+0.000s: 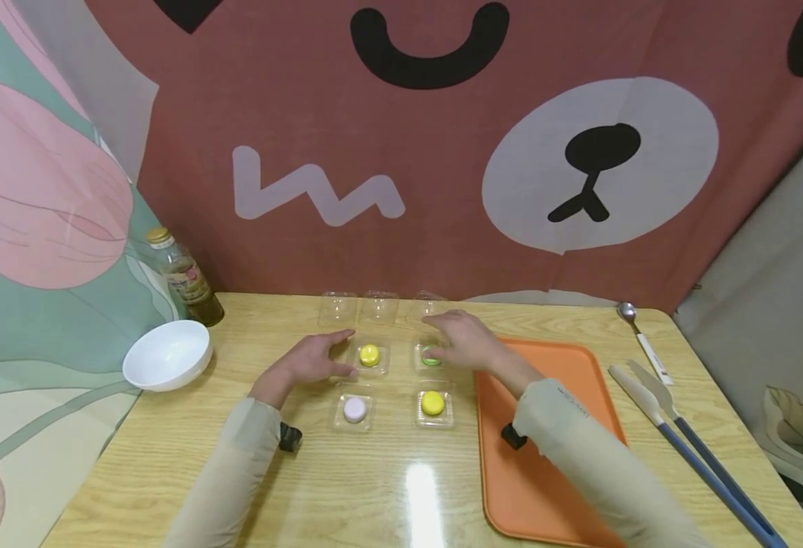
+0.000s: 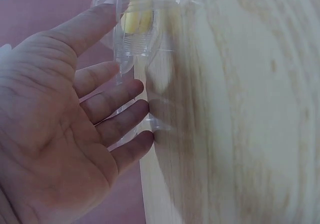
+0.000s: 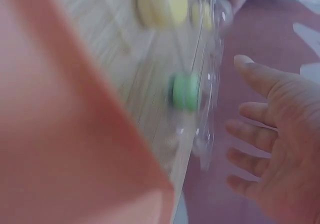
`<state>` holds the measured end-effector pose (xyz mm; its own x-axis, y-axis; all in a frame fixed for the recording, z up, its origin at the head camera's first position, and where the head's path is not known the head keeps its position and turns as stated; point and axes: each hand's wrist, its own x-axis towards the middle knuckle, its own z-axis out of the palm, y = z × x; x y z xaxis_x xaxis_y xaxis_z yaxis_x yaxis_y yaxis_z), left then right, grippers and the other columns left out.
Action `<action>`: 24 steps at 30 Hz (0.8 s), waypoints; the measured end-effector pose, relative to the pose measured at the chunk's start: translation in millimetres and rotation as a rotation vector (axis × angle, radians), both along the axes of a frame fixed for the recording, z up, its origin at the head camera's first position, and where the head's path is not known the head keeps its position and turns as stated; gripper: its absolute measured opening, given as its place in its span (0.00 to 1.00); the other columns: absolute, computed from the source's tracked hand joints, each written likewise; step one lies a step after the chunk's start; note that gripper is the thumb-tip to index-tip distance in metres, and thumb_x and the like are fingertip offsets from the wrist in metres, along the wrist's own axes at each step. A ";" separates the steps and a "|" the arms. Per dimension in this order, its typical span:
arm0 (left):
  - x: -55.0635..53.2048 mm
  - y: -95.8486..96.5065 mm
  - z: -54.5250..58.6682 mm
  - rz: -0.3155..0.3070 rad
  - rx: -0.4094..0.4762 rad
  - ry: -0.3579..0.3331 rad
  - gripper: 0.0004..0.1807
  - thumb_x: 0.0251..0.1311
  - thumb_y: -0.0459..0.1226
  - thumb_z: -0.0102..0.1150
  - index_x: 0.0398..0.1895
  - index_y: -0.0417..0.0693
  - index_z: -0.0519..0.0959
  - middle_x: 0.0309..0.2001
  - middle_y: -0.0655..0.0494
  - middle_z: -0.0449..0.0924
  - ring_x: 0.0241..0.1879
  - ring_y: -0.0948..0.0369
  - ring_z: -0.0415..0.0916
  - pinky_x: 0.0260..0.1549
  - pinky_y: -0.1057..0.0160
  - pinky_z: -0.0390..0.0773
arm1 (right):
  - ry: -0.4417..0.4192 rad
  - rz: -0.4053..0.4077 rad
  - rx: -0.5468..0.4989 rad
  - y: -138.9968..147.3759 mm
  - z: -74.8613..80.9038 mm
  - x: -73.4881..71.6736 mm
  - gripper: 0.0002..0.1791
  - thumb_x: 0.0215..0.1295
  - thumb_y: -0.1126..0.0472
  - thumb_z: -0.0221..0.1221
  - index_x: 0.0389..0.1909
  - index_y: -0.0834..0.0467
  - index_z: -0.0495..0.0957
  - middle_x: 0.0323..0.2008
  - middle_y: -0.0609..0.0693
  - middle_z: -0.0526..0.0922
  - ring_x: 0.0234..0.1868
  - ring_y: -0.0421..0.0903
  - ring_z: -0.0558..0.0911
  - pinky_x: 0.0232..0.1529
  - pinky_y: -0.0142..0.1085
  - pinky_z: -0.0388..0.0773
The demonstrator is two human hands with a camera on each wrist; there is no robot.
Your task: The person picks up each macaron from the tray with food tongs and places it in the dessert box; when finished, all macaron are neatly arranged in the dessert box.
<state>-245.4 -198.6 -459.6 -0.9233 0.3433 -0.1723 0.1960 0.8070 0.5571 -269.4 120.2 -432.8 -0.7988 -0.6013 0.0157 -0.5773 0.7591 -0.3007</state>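
My left hand (image 1: pixel 313 358) is beside a clear plastic box with a yellow macaron (image 1: pixel 370 355), its fingers spread. In the left wrist view, the thumb and fingertips are close to clear plastic; whether they touch it is unclear. My right hand (image 1: pixel 468 341) reaches over the box with the green macaron (image 1: pixel 431 355), partly hiding it. The right wrist view shows its fingers extended, apart from the green macaron (image 3: pixel 185 91). Nearer me, a pale lilac macaron (image 1: pixel 355 409) and another yellow macaron (image 1: pixel 432 403) sit in clear boxes.
Raised clear lids (image 1: pixel 380 306) stand behind the boxes. An orange tray (image 1: pixel 538 487) lies under my right forearm. At the left are a white bowl (image 1: pixel 168 356) and a bottle (image 1: pixel 192 285); at the right, a spoon (image 1: pixel 648 350) and blue-handled tongs (image 1: pixel 702 457).
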 end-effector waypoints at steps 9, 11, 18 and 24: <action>1.9 -5.6 -1.9 0.013 0.065 0.017 0.44 0.60 0.53 0.69 0.78 0.53 0.63 0.73 0.45 0.69 0.75 0.43 0.60 0.74 0.41 0.61 | -0.043 0.020 -0.005 23.6 -7.6 3.8 0.43 0.63 0.44 0.69 0.72 0.63 0.68 0.69 0.60 0.75 0.70 0.61 0.73 0.73 0.56 0.66; 2.2 -10.0 -4.0 0.031 0.107 0.035 0.41 0.63 0.54 0.66 0.77 0.53 0.64 0.72 0.46 0.71 0.73 0.43 0.65 0.72 0.41 0.65 | -0.047 0.028 -0.008 24.3 -10.1 5.4 0.43 0.63 0.45 0.69 0.72 0.63 0.67 0.69 0.60 0.74 0.71 0.60 0.73 0.74 0.55 0.66; -0.2 -26.4 -2.3 0.355 0.294 0.119 0.27 0.72 0.53 0.55 0.66 0.46 0.76 0.54 0.45 0.84 0.51 0.49 0.83 0.44 0.52 0.85 | -0.003 0.025 0.013 25.1 -14.9 7.5 0.40 0.65 0.47 0.67 0.71 0.64 0.69 0.69 0.62 0.74 0.70 0.61 0.73 0.73 0.56 0.67; -12.4 -37.7 1.8 0.605 0.443 -0.039 0.28 0.75 0.50 0.52 0.70 0.45 0.71 0.58 0.40 0.80 0.50 0.48 0.85 0.41 0.57 0.88 | -0.041 0.008 0.006 24.9 -18.1 7.6 0.39 0.64 0.47 0.68 0.71 0.62 0.69 0.69 0.61 0.74 0.70 0.60 0.73 0.73 0.54 0.68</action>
<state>-257.7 -236.3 -457.8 -0.9690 -0.1770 -0.1721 -0.2366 0.4661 0.8525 -261.8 145.1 -450.9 -0.7937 -0.6080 -0.0208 -0.5708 0.7562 -0.3199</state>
